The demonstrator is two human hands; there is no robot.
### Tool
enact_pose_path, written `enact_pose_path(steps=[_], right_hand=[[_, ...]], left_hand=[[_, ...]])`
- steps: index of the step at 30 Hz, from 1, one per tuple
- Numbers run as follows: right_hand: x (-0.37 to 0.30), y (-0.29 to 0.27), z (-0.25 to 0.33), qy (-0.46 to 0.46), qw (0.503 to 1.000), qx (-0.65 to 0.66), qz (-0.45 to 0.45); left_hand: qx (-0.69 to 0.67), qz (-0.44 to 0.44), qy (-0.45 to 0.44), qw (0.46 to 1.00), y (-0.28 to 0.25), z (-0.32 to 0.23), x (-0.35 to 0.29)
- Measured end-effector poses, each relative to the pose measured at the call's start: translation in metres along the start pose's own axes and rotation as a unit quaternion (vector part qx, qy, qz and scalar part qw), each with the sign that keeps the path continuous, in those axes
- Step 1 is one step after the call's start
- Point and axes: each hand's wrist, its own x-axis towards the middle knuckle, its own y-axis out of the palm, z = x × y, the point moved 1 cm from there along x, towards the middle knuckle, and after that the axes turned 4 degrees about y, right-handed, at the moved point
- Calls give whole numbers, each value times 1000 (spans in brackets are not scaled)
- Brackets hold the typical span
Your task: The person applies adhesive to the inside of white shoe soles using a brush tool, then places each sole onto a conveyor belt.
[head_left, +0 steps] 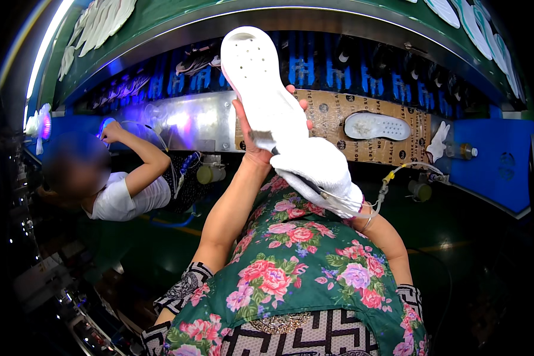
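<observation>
A long white shoe sole (258, 77) with small round holes at its far end is raised in front of me. My left hand (255, 153) is closed around it from beneath, thumb along the left edge and fingertips showing past the right. My right hand (323, 166), in a white knit glove, is closed on a flat brush (263, 140) with a dark handle. The bristles lie against the near part of the sole. A thin clear hose (383, 193) runs by my right wrist. The glove hides most of the handle and the sole's near end.
Another white sole (391, 127) lies on a cardboard sheet (332, 98) on the bench. White gloves (438, 142) and a bottle (467, 152) sit right. Behind, blue racks (301, 62) hold shoes under a green shelf (178, 16). A co-worker (130, 193) works at left.
</observation>
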Motion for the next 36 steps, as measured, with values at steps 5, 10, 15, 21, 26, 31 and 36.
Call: enact_pose_path(steps=[5, 10, 15, 21, 26, 31, 36], right_hand=[[-11, 5, -18, 168, 964, 191, -80], [-2, -2, -2, 52, 993, 100, 21], [-1, -5, -13, 75, 995, 67, -21], [-6, -2, 7, 162, 964, 206, 39], [2, -12, 4, 101, 990, 74, -58], [-17, 6, 9, -32, 999, -32, 24], [-9, -7, 15, 153, 973, 174, 21]], left_hand=[[69, -91, 59, 992, 7, -4, 0], [45, -13, 34, 998, 7, -12, 4], [150, 13, -35, 988, 15, -23, 9], [151, 66, -32, 986, 24, -25, 18], [149, 28, -109, 982, 23, -33, 15], [64, 12, -139, 988, 34, -34, 21], [78, 104, -176, 976, 25, -35, 22]])
